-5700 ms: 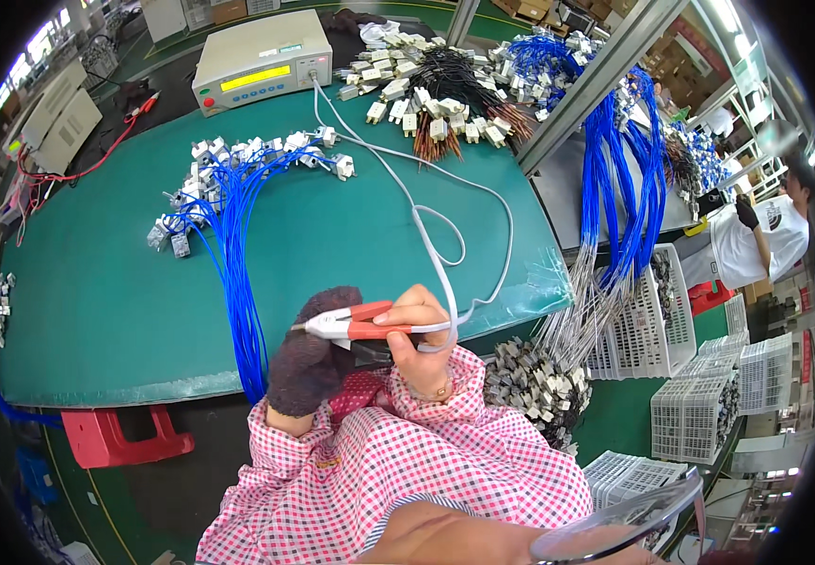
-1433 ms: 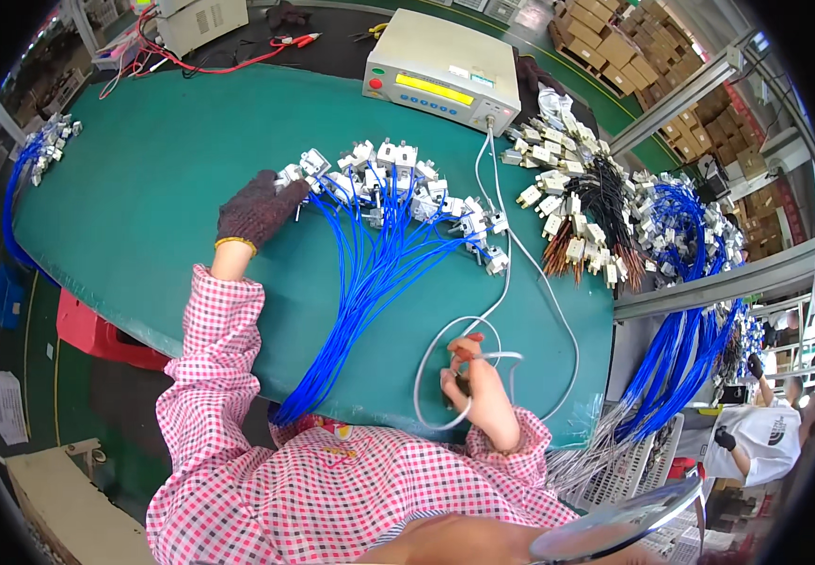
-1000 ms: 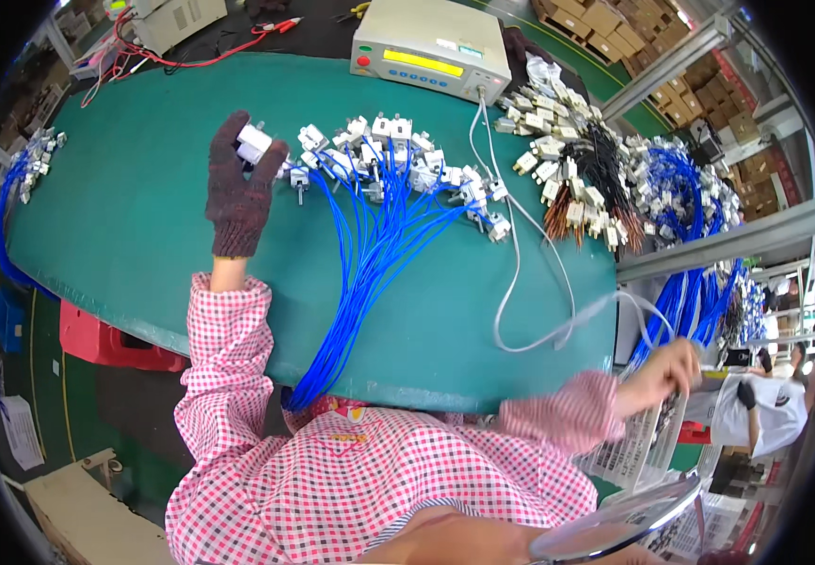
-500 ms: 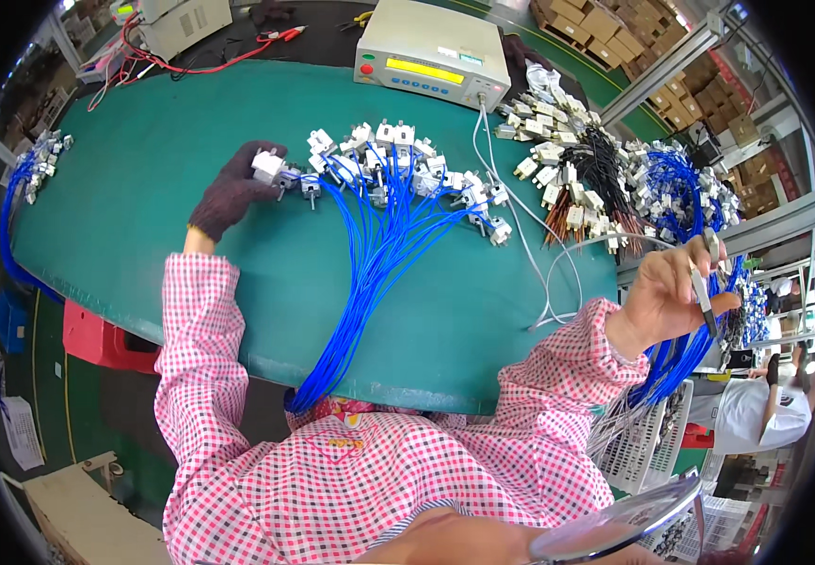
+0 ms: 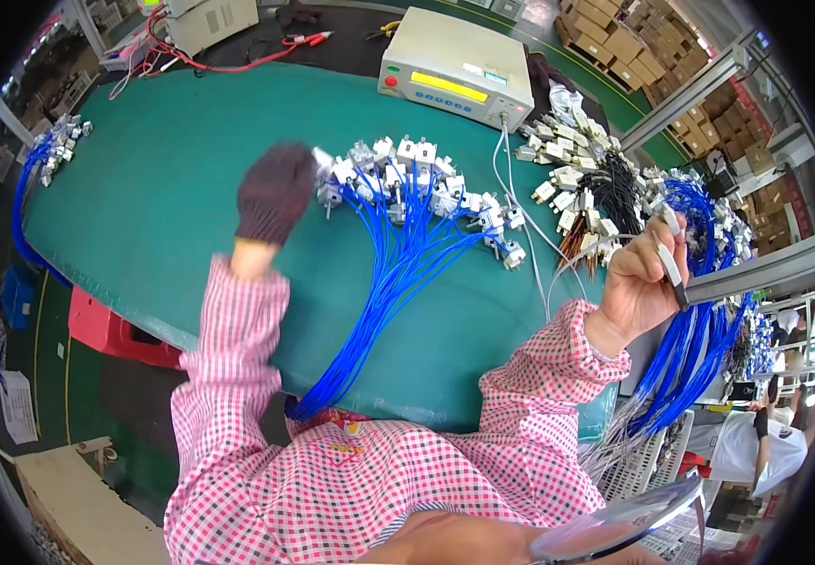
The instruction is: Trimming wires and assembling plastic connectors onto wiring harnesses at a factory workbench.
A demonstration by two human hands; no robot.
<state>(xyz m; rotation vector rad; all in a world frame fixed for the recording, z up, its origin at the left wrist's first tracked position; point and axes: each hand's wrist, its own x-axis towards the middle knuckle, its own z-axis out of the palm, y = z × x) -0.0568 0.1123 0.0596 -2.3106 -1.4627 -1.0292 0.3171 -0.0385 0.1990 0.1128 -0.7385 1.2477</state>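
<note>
My left hand (image 5: 278, 193), in a dark knitted glove and smeared by motion, is at the left end of a spread of white plug connectors (image 5: 417, 155). A blurred pale connector (image 5: 324, 160) shows at its fingertips; the glove hides most of the grip. From the connectors, a bundle of blue wires (image 5: 370, 311) runs down over the table edge to my body. My bare right hand (image 5: 641, 282) is raised at the right, its fingers closed around a slim pale tool with a black tip (image 5: 671, 266). What the tool is, I cannot make out.
A beige tester (image 5: 455, 71) with a yellow display stands at the back of the green table (image 5: 172, 188). Its grey cable (image 5: 511, 169) curves toward the right. Connector piles with black wires (image 5: 610, 193) and blue wires (image 5: 680, 377) lie at right. Another blue-wired bundle (image 5: 26, 188) lies far left.
My left hand has moved right, toward the spread of connectors. My right hand has shifted slightly left with the pale tool. The whole view has also swung a little.
</note>
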